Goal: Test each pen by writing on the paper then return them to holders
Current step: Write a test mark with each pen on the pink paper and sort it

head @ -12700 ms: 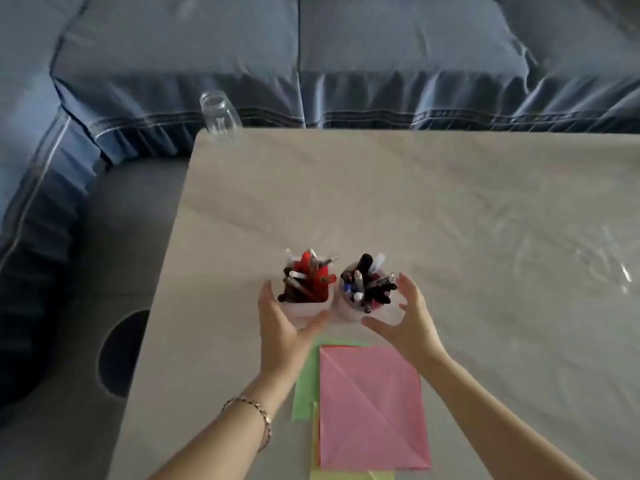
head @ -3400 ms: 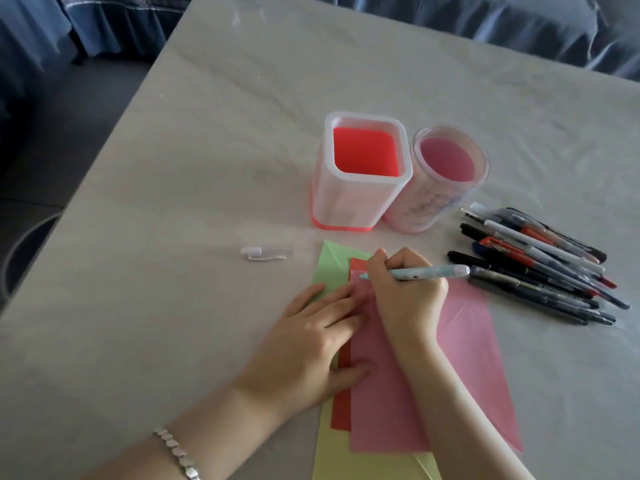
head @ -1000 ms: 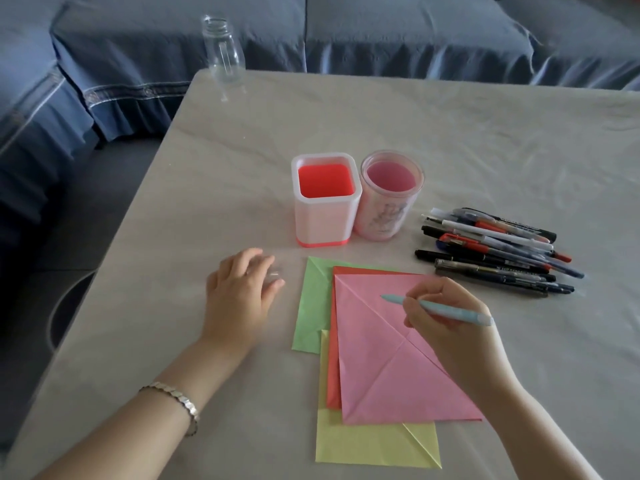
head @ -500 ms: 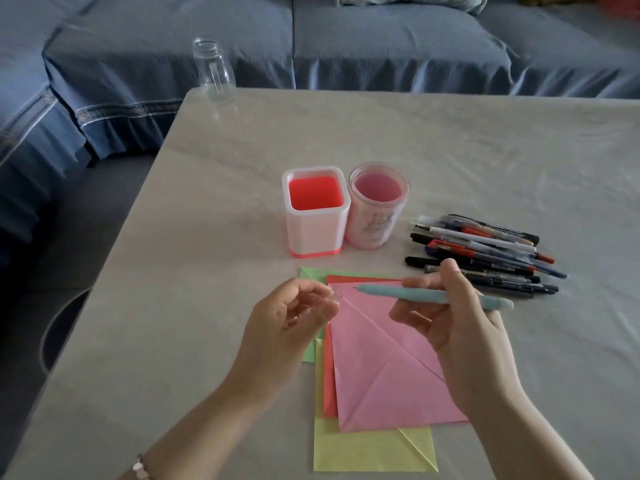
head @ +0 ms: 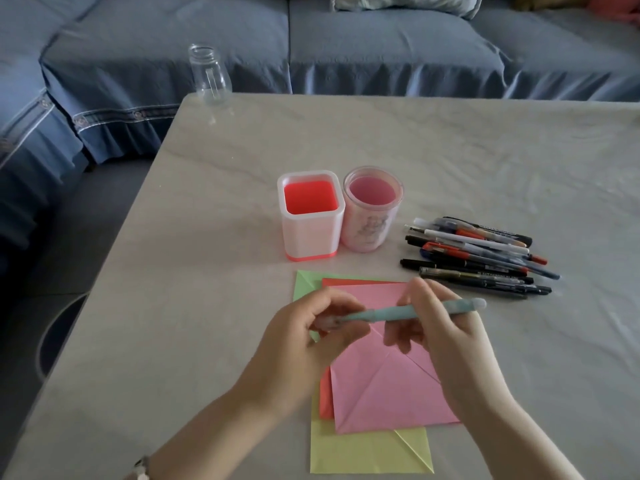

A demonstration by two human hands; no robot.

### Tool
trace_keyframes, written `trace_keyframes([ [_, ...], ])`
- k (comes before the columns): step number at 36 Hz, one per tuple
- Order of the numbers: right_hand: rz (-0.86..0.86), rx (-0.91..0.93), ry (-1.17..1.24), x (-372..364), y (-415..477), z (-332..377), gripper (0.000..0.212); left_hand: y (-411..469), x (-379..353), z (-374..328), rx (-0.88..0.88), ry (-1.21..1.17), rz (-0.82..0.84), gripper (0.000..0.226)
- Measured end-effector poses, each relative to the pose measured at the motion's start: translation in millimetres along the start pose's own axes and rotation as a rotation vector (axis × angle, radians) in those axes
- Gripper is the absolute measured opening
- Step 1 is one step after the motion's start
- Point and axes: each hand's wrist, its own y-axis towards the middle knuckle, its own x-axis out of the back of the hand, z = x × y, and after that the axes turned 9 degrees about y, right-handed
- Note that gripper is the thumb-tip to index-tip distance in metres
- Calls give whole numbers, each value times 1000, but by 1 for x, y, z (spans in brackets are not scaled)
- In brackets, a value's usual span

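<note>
Your right hand [head: 446, 344] is gripping a pale blue pen [head: 408, 311], fingers [head: 420, 294] curled round it, level above the pink paper [head: 384, 393] on the counter [head: 207, 271]. Your left hand [head: 301, 344] is pinching the clear cap [head: 329, 322] at its tip.

Your right hand [head: 450, 351] gripped the pale blue pen [head: 415, 311] level, in front of the square holder [head: 310, 233] and a little to its right, tip pointing at your left hand [head: 304, 348]. That hand pinched a small clear cap [head: 327, 322] at the tip, whether seated or not I cannot tell. Under both hands, in front of the square holder, lay the pink paper [head: 388, 386] on red [head: 325, 396], green [head: 304, 282] and yellow [head: 363, 452] sheets. The round holder [head: 370, 230] stood just right of the square holder, and further right lay the pile of pens [head: 478, 258]. Well behind the square holder, to its left, a glass bottle [head: 209, 76] stood at the table [head: 207, 271] corner.
</note>
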Motion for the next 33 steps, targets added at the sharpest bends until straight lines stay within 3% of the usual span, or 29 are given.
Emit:
trace_keyframes([
  [3,-77,39,-67,-7,1,-10,36,-1,-4,-2,-5,-13,78,7],
  [6,-89,65,-63,-13,3,-14,35,0,-3,-5,98,-170,62,4],
  [11,9,189,-56,-24,5,-7,29,9,18,-16,299,-387,187,16],
  [14,78,174,-43,-38,10,-4,31,15,36,-18,402,-486,219,25],
  [18,116,162,-34,-66,20,-3,31,15,59,-13,457,-536,-17,26],
  [22,228,95,-2,-108,23,-9,22,2,87,1,510,-807,-301,10],
  [26,407,46,-161,-147,21,-27,18,-25,117,26,481,-838,-559,14],
  [29,518,-73,-258,-168,25,-46,5,-47,146,47,421,-649,-849,17],
  [33,635,-168,-408,-182,34,-72,10,-75,198,75,293,-73,-1071,22],
])
